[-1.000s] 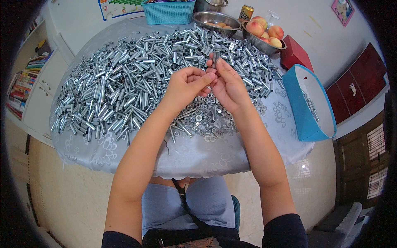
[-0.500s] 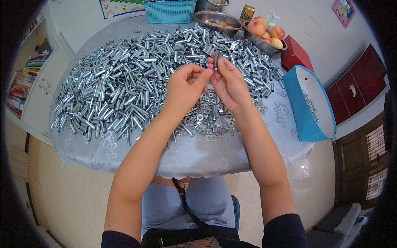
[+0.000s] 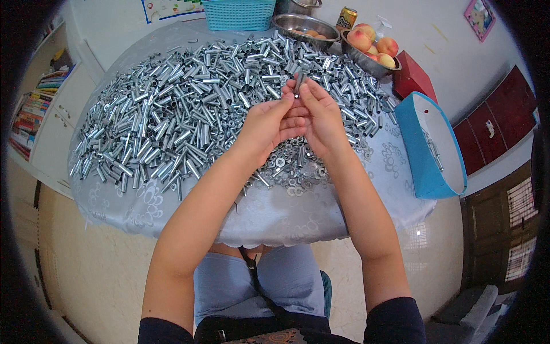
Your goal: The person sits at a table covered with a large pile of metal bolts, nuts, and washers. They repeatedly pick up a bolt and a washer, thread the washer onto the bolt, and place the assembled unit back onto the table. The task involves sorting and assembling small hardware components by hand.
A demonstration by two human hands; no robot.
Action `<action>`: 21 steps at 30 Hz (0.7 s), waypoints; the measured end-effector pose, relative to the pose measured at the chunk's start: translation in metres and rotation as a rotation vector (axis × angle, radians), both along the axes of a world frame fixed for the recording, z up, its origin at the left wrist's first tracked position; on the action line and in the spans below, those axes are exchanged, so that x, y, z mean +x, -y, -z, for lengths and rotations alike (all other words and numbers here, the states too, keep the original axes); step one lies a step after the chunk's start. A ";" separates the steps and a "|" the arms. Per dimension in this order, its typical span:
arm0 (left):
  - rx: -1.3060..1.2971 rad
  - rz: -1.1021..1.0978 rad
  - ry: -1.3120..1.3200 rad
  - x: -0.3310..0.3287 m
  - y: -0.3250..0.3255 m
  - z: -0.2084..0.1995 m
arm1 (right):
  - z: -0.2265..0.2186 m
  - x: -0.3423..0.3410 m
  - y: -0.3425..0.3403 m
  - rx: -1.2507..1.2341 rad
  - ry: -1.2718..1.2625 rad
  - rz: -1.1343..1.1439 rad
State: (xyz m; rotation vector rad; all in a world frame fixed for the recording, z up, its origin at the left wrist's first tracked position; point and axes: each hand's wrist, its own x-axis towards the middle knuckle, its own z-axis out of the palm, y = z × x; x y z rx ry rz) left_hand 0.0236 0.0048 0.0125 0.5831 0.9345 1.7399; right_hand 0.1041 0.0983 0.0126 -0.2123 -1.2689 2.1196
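Both hands meet above a large heap of short silvery metal tubes [image 3: 172, 117]. My right hand [image 3: 323, 117] pinches one metal sleeve tube [image 3: 300, 83] between thumb and fingers, tilted roughly upright. My left hand [image 3: 266, 126] is pressed up against it, thumb and fingers closed near the tube's lower end. Whatever lies between the left fingertips is hidden or too small to make out. Below the hands spreads a pile of flat washers [image 3: 281, 163], with a few bolts [image 3: 263, 181] among them.
On the right stands a blue fabric box [image 3: 409, 143] with some assembled metal pieces inside. Behind it are a red box [image 3: 413, 80], a bowl of peaches [image 3: 372, 64], a drink can [image 3: 346, 18], a steel bowl of eggs [image 3: 281, 23] and a turquoise basket [image 3: 238, 14]. A silvery tablecloth [image 3: 275, 221] covers the table.
My left hand has turned and shifted slightly right, its fingers now lying against my right hand. The tube stays in my right hand. The view has shifted slightly.
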 end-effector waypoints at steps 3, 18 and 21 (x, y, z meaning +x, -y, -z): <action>0.023 -0.010 0.069 0.000 -0.002 0.003 | -0.002 -0.002 0.004 0.021 -0.005 0.043; 0.039 0.015 0.130 -0.008 -0.003 0.005 | -0.006 0.000 0.009 0.185 0.076 0.092; 0.053 0.026 0.131 -0.009 -0.004 0.006 | -0.006 0.000 0.009 0.219 0.079 0.099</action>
